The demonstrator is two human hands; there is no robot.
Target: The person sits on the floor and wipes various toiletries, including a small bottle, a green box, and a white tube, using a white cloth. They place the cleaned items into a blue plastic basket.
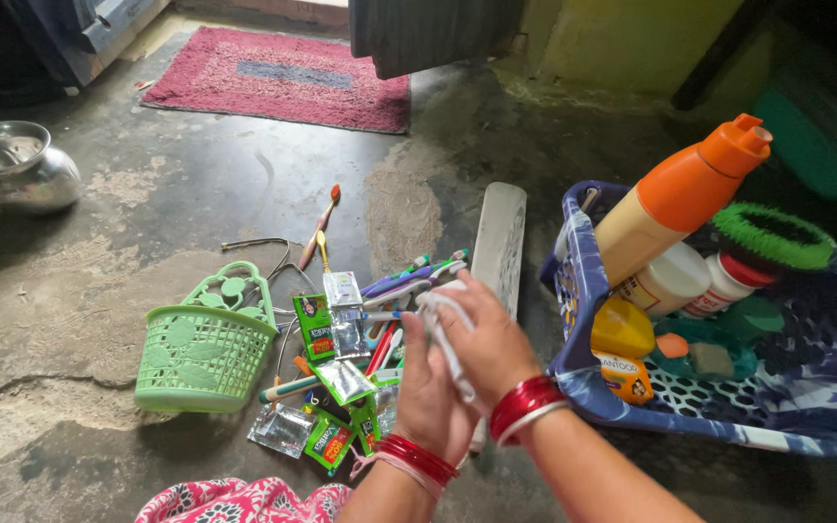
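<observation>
Hands meet low in the picture, at about six o'clock: the left hand (430, 392) and the right hand (489, 341) are pressed close together, both closed around a white strip (448, 339) that loops across the right palm and down between the fingers. What the strip is made of I cannot tell for sure; it drapes and folds like cloth or soft plastic, so it looks light, limp and easy to crumple, best gripped by bunching it rather than by an edge. Red bangles (525, 405) ring both wrists. Just beyond the hands, toward eleven o'clock, a heap of toothbrushes (409, 281) with thin stiff plastic handles lies on the rough, cracked concrete floor (196, 194), mixed with small glossy sachets (329, 441), slick and flat. At nine o'clock a pale green basket (203, 353) of perforated plastic stands upright with leaf-shaped cut-outs in its handle. At three o'clock a blue basket (573, 291) with a lattice wall holds a tall bottle with an orange cap (682, 194), white jars and a green bristly brush (775, 232). A long pale flat board (501, 242) lies between the hands and that basket. Far off at ten o'clock sits a round steel pot (16, 167), and at twelve o'clock a red mat (283, 77).
</observation>
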